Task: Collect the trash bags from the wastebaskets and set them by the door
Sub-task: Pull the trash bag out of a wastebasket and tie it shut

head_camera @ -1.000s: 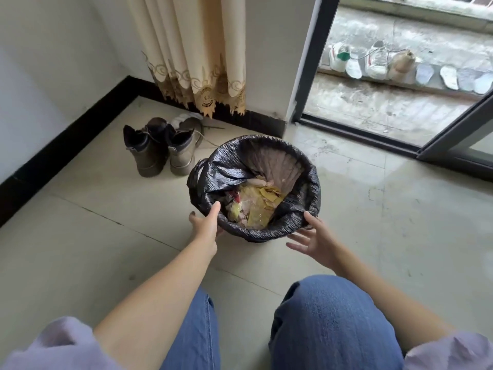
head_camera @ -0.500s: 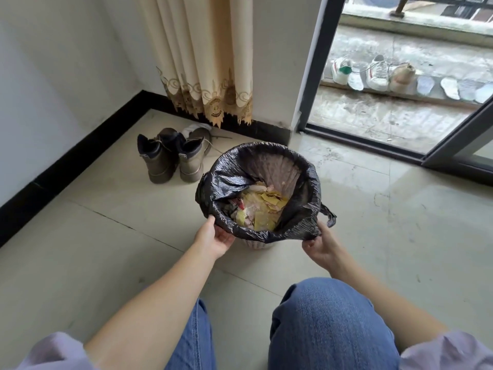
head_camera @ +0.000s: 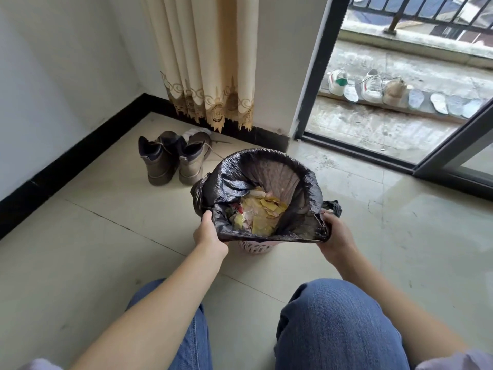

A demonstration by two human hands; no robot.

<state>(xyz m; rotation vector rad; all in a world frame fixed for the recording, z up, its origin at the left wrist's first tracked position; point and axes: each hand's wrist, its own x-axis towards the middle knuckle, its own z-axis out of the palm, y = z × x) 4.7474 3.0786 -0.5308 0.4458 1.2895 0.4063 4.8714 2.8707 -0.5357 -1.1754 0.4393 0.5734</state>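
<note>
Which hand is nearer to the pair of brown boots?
Left. The left hand grips the black trash bag just below the brown boots; the right hand grips its far side.

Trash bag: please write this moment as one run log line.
left hand grips trash bag rim | right hand grips rim | bag in pink wastebasket

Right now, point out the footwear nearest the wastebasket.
The brown boot on the right of the indoor pair; the sneakers sit outside on the balcony.

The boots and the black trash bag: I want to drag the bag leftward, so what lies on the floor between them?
Head view: only bare tile floor separates the boots from the black trash bag.
</note>
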